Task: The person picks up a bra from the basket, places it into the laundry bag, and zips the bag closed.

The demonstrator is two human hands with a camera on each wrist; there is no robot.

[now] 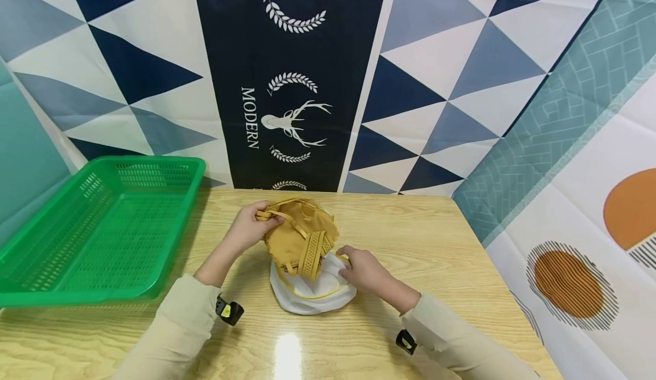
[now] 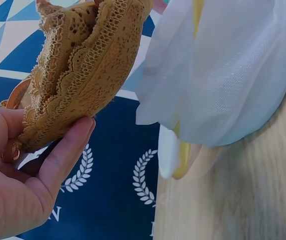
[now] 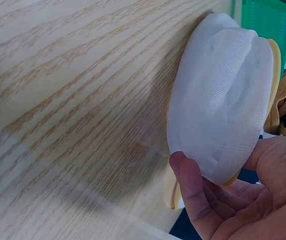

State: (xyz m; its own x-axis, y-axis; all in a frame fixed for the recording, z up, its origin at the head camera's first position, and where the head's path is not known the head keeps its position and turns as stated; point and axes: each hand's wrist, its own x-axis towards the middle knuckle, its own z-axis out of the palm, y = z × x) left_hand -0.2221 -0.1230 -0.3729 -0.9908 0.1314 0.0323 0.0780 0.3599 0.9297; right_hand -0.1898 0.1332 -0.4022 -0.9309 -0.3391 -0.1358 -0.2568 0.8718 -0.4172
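A mustard-yellow bra (image 1: 288,243) with lace trim hangs folded over the table, its cup and band showing in the head view. My left hand (image 1: 247,229) pinches its edge between thumb and fingers; the left wrist view shows the scalloped lace (image 2: 90,75) up close. Below and partly behind the bra lies a white mesh laundry bag (image 1: 310,305) with a yellow zipper, its mouth spread apart. My right hand (image 1: 365,270) pinches the bag's right rim. In the right wrist view the bag (image 3: 218,100) bulges above the fingertips (image 3: 190,175). The bra's lower end overlaps the bag's opening.
A green plastic basket (image 1: 169,249) with perforated sides stands at the left of the light wooden table (image 1: 410,232). Behind the table hangs a patterned cloth (image 1: 287,169) with triangles and a dark deer-head strip. Another printed cloth (image 1: 569,209) covers the right side.
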